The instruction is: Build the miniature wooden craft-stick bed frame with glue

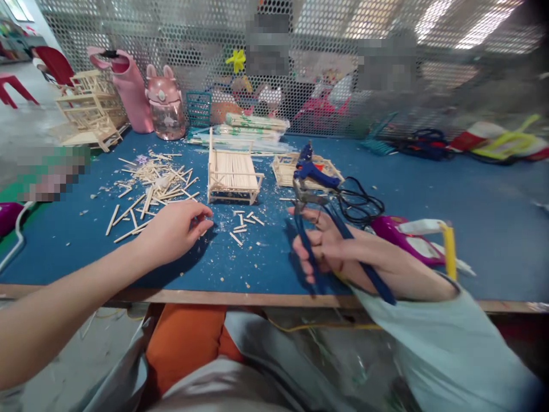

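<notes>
Around the miniature stick bench (234, 171), a blue tabletop (484, 200) is spreading, littered with pale crumbs; behind the bench, a perforated metal screen (180, 34) is rising. Far to its left, beyond the tabletop, a red stool (17, 83) is standing on the floor. In front of the bench, a wooden edge (266, 298) is running crosswise, and the broadest stretch of blue is lying to its right, past a purple device (388, 229). Left of the bench, loose sticks (150, 183) are lying heaped; before it, short pieces (242, 228) are lying scattered. To its front left, the left hand (182, 226) is curling, thumb and forefinger apart. To its front right, the right hand (343, 254) is clasping blue-handled pliers (305, 237), their handles spread. Right of the bench, a blue tool (317, 173), a stick frame (282, 171) and a black cable (364, 200) are crowding the space past the pliers. Behind the bench, bagged stick bundles (257, 129) are lying; farther left, a pink bottle (134, 94) is standing.
</notes>
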A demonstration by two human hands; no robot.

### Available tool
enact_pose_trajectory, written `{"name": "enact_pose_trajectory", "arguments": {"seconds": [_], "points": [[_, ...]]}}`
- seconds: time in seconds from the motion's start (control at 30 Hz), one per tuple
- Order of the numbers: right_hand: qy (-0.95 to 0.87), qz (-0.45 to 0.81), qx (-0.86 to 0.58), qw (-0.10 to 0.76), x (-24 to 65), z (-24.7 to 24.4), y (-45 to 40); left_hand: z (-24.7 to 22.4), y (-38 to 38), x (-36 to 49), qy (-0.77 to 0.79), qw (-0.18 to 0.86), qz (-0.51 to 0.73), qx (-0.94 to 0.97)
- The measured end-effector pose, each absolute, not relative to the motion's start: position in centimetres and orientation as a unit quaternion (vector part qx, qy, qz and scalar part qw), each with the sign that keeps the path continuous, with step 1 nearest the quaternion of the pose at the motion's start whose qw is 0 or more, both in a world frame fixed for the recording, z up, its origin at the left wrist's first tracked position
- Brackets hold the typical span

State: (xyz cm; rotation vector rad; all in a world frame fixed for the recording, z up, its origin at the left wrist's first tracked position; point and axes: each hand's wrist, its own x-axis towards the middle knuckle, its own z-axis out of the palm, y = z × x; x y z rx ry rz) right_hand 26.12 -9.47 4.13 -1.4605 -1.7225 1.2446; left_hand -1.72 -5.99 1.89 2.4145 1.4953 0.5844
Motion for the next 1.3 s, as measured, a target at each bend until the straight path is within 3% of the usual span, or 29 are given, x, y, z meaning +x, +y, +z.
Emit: {"name": "enact_pose_trajectory", "arguments": {"seconds": [0.1, 0.23, 0.37, 0.7, 0.87, 1.03, 1.1, 1.3], "points": [[-0.636, 0.396, -0.643, 0.161, 26.3, 4.2, -8.9, 2.0, -4.7, 0.1, 0.446, 0.122, 0.141, 0.876], [-0.692, 0.092, -0.715, 0.02, 24.1, 3.4, -6.7, 1.2, -3.2, 2.9, 0.397, 0.09, 0.112, 0.906], [-0.681, -0.014, -0.731, -0.045, 22.6, 2.2, -3.8, 0.2, -2.2, 3.6, 0.411, 0.048, 0.107, 0.904], [-0.695, -0.109, -0.71, 0.03, 24.3, 4.5, -4.9, -0.1, -2.6, 1.9, 0.422, 0.145, 0.185, 0.876], [-0.673, -0.039, -0.735, -0.071, 28.8, 3.7, -8.0, 1.8, -2.6, 0.7, 0.554, 0.044, 0.161, 0.815], [-0.708, -0.066, -0.703, 0.026, 29.5, 2.7, -8.9, 3.0, -0.5, -3.1, 0.635, 0.015, 0.049, 0.771], [-0.731, -0.086, -0.67, 0.094, 27.9, 3.3, -7.9, 3.0, 0.9, -4.6, 0.644, 0.012, 0.067, 0.762], [-0.794, 0.07, -0.577, 0.179, 21.9, 4.2, -0.8, 2.7, 2.9, -5.7, 0.661, 0.019, 0.128, 0.739]]}}
